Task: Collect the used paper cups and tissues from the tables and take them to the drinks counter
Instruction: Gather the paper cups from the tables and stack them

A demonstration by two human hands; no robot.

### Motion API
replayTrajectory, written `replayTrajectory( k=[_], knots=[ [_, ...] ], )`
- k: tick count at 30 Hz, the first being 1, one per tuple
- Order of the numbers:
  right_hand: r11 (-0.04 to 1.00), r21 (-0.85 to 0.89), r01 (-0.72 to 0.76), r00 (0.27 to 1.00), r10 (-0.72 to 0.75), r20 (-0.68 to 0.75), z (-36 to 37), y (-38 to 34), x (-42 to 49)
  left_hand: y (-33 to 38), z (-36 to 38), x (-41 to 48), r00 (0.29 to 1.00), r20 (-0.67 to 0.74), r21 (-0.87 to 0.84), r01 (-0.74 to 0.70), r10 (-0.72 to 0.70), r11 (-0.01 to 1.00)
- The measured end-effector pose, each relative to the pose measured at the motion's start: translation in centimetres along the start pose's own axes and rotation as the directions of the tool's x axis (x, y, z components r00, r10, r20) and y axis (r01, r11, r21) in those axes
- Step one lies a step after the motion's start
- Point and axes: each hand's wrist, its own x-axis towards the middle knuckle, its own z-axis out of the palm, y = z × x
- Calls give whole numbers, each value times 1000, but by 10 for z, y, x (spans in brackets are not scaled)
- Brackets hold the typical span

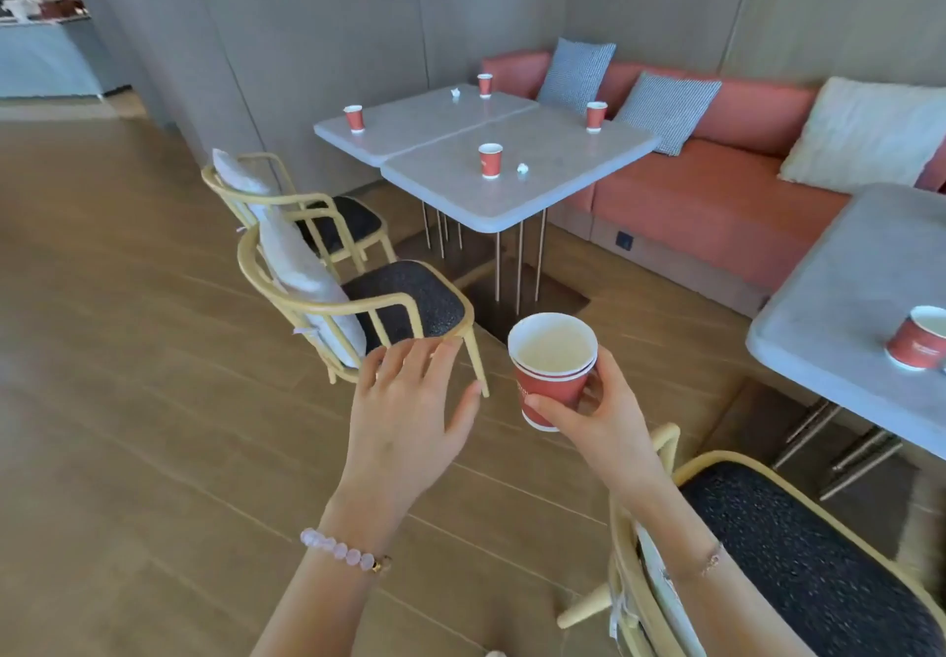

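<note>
My right hand (599, 416) grips a stack of red paper cups (550, 375), nested one in another, held upright in front of me. My left hand (409, 411) is spread flat in the air beside the stack, holding nothing. Ahead, a pair of grey tables (553, 185) carries several red cups, one near the front (490, 161), one at the left (353, 118), one at the back (484, 85) and one at the right (595, 115). Two crumpled tissues lie there, one at the front (522, 168) and one at the back (455, 92). Another red cup (919, 339) stands on the right table (829, 298).
Two yellow-framed chairs (358, 293) with dark seats stand left of the far tables. A third chair (768, 554) is at my lower right. A red sofa (716, 196) with cushions runs along the wall. A counter (41, 42) shows at the far left. Wooden floor lies open to the left.
</note>
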Motion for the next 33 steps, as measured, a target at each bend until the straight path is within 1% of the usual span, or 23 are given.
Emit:
replayTrajectory(
  k=[8, 13, 15, 21, 24, 26, 30, 33],
  knots=[
    [998, 3, -58, 982, 58, -181, -24, 13, 85, -1, 67, 106, 985, 94, -120, -135, 146, 984],
    [995, -16, -95, 940, 84, -329, -38, 29, 134, 2, 117, 174, 949, 125, -202, -262, 290, 944],
    [994, -25, -105, 914, 87, -397, -43, 36, 157, 4, 139, 207, 928, 109, -245, -322, 356, 914],
    [990, -40, -138, 776, 83, -625, -55, 44, 222, 6, 194, 309, 838, 27, -361, -500, 544, 787],
    [986, -53, -157, 693, 72, -717, -59, 44, 247, 12, 218, 349, 775, 4, -425, -571, 632, 703],
    [985, -41, -165, 640, 75, -765, -61, 47, 259, 21, 234, 368, 728, 4, -458, -608, 685, 649],
    [983, -2, -185, 524, 97, -846, -69, 55, 274, 43, 255, 389, 661, -9, -523, -643, 750, 560],
    [979, 10, -204, 468, 106, -877, -81, 61, 284, 62, 273, 404, 603, -36, -567, -669, 797, 480]
  ],
)
